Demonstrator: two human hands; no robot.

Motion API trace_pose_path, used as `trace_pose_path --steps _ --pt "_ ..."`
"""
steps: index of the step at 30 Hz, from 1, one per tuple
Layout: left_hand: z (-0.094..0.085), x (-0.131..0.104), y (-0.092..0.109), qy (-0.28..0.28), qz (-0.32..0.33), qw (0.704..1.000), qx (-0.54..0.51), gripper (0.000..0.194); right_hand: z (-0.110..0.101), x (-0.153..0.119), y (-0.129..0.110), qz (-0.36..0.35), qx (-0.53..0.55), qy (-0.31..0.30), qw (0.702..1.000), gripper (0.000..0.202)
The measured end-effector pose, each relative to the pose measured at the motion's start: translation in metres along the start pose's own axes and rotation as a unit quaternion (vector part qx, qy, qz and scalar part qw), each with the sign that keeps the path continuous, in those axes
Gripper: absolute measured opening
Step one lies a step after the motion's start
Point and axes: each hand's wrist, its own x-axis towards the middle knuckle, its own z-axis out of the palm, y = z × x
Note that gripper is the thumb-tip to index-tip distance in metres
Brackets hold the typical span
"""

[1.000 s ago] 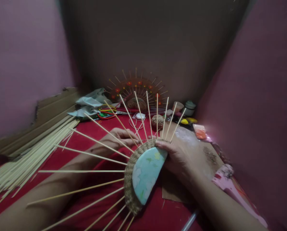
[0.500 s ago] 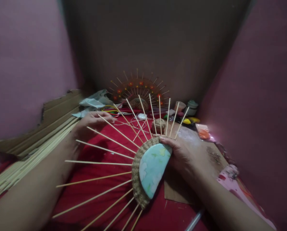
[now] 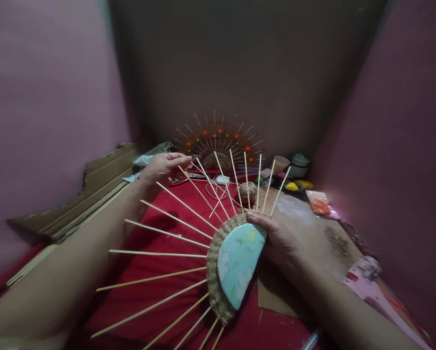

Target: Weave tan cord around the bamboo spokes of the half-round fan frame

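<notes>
My right hand (image 3: 281, 238) grips the upper right end of a half-round fan frame (image 3: 242, 265), thumb on the woven rim. Its flat face is covered in pale blue patterned cloth. Around the curve runs a woven twine rim (image 3: 214, 277), from which several thin sticks (image 3: 159, 253) spread out like rays. Beyond the upper left stick tips, my left hand (image 3: 165, 167) is closed in a pinch on a thin strand of twine, only faintly visible. A ball of twine (image 3: 247, 190) sits behind the sticks.
A decorated fan-shaped piece (image 3: 218, 133) stands against the back wall. Cardboard (image 3: 108, 170) and long sticks lie at left on the red cloth (image 3: 167, 243). Scissors (image 3: 196, 175), a lidded jar (image 3: 299, 165) and coloured packets (image 3: 317, 201) are at the back and right.
My left hand has moved right and slightly up, past the upper stick tips. My right hand keeps its hold on the frame. The whole view has shifted a little.
</notes>
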Motion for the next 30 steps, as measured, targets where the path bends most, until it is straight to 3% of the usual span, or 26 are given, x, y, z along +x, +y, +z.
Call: trace_pose_path --steps 9,15,20,25,30 --pt "0.013 0.005 0.021 -0.024 0.028 0.998 0.046 0.013 -0.002 0.002 0.002 -0.002 0.0 -0.01 1.0 0.014" --pt "0.002 -0.002 0.026 -0.046 0.044 0.997 0.049 0.014 -0.003 0.003 -0.001 -0.01 0.006 0.002 1.0 0.015" --pt "-0.02 0.002 0.001 -0.09 0.002 0.994 0.068 0.016 -0.004 0.004 -0.003 -0.013 0.017 -0.006 1.0 0.015" --pt "-0.029 -0.004 -0.032 -0.149 -0.042 0.98 0.127 0.019 -0.004 0.004 -0.006 -0.021 0.03 -0.015 0.999 0.024" --pt "-0.035 -0.024 -0.037 -0.246 -0.082 0.942 0.213 0.02 -0.008 0.008 -0.009 -0.024 0.062 -0.021 0.998 0.028"
